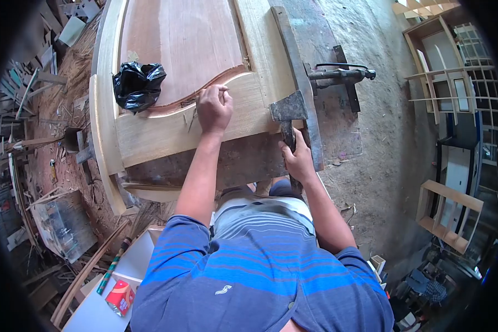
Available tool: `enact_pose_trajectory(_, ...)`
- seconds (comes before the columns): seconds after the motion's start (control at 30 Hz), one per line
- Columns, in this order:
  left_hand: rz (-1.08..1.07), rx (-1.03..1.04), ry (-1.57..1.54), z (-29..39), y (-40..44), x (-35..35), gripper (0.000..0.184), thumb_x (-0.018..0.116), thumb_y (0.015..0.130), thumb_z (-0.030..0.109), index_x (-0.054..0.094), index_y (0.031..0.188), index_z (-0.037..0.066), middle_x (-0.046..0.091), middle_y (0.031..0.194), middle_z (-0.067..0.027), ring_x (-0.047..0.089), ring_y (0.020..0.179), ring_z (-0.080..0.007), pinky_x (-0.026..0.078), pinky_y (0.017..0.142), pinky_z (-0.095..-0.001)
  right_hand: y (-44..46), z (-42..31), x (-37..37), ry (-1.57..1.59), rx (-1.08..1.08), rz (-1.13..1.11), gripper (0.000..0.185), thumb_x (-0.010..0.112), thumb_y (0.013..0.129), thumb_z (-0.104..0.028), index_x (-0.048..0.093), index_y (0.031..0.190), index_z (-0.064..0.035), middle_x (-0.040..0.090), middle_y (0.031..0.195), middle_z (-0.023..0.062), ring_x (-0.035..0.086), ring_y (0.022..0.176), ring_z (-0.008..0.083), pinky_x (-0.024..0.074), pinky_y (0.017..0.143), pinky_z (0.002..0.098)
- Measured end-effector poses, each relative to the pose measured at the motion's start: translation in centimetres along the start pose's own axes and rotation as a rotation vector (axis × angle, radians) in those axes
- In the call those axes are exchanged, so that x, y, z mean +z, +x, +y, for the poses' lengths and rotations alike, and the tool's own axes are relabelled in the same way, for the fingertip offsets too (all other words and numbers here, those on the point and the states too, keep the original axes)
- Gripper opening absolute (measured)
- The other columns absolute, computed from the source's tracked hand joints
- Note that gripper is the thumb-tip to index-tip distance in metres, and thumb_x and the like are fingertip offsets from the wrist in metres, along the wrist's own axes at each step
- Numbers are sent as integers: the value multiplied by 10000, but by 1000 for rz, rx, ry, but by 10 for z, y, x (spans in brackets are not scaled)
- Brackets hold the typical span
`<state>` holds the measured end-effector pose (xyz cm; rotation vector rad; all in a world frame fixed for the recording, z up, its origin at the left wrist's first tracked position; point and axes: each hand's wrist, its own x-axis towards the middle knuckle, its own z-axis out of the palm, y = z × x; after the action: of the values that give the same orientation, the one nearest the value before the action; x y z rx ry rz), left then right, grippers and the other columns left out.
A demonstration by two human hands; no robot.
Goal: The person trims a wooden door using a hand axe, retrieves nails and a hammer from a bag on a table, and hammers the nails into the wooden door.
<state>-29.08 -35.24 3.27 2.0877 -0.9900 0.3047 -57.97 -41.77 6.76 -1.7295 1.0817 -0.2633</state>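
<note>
Hatchet [289, 108] is gripped in the right hand [299, 159]; the left hand [214, 110] is curled, whether around anything I cannot tell, over a framed wooden panel [188, 50] on the bench [238, 161], near a black plastic bag [138, 86].

Floor [371, 133]: grey right; brown left, littered with wood scraps [53, 79]. Shelf [434, 39]: open, wooden, far right. Frame [452, 196]: small, wooden, right. Box [102, 312]: white, lower left.
</note>
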Motion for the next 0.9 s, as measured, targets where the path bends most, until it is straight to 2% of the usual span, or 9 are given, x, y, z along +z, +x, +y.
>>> enact_pose_trajectory(0.1, 34, 40, 42, 4, 8, 2, 109, 746, 934, 60, 687, 1025, 68, 759, 998, -98, 729, 865, -290, 589, 870, -445, 2, 6, 3, 10, -38, 13, 507, 706, 1080, -189, 516, 1546, -123, 651, 740, 49, 656, 581, 150, 529, 546, 349)
enact_pose_trajectory(0.23, -134, -187, -551, 38, 13, 31, 177, 743, 1018, 85, 715, 1193, 78, 779, 988, -122, 783, 913, -252, 623, 829, -398, 2, 5, 2, 16, -27, -5, 510, 703, 1081, -183, 513, 1550, -125, 651, 749, 46, 655, 593, 144, 534, 554, 348)
enact_pose_trajectory(0.33, -172, -95, -628, 44, 20, 53, 194, 768, 1015, 116, 749, 1206, 84, 805, 1008, -136, 800, 912, -248, 634, 815, -403, 2, 7, 0, 0, -29, -9, 512, 702, 1081, -174, 513, 1554, -123, 650, 755, 43, 650, 599, 139, 534, 561, 350)
enact_pose_trajectory(0.37, -226, -254, -666, 46, 17, 57, 136, 782, 1019, 137, 771, 1136, 69, 811, 996, -131, 809, 865, -235, 642, 768, -393, 3, 8, -1, -9, -31, -7, 514, 703, 1080, -171, 513, 1555, -122, 650, 757, 41, 648, 601, 137, 534, 563, 350)
enact_pose_trajectory(0.43, -233, -250, -620, 47, 17, 58, 118, 780, 1024, 139, 777, 1119, 70, 811, 976, -128, 811, 837, -235, 644, 749, -381, 3, 5, -2, -12, -38, -6, 522, 710, 1076, -172, 513, 1555, -112, 649, 756, 39, 640, 602, 135, 532, 571, 347)
enact_pose_trajectory(0.5, -239, -235, -582, 47, 17, 59, 106, 783, 1023, 142, 783, 1101, 70, 811, 957, -124, 812, 819, -236, 647, 743, -373, 2, -1, -3, 1, 7, -22, 534, 714, 1064, -182, 514, 1552, -97, 690, 876, 122, 681, 760, 251, 549, 692, 397)
enact_pose_trajectory(0.57, -232, -208, -554, 47, 18, 58, 100, 793, 1016, 144, 789, 1081, 68, 810, 939, -122, 811, 812, -238, 652, 750, -369, 1, -14, -7, 23, 94, -55, 554, 717, 1044, -200, 515, 1545, -77, 773, 1116, 293, 769, 1072, 484, 586, 926, 500)
enact_pose_trajectory(0.77, -267, -189, -502, 46, 18, 56, 96, 821, 985, 140, 802, 1053, 76, 807, 973, -116, 797, 820, -228, 652, 746, -386, 14, -38, -9, -36, 36, 14, 561, 706, 1046, -189, 511, 1561, -80, 760, 1195, 322, 747, 1145, 503, 585, 970, 527)
enact_pose_trajectory(0.9, -275, -139, -473, 44, 18, 56, 213, 820, 977, 109, 785, 1185, 79, 824, 980, -107, 815, 879, -209, 654, 786, -378, 40, -67, -14, -120, -200, 145, 588, 702, 1050, -193, 492, 1589, -86, 749, 1236, 330, 729, 1154, 522, 593, 963, 553)
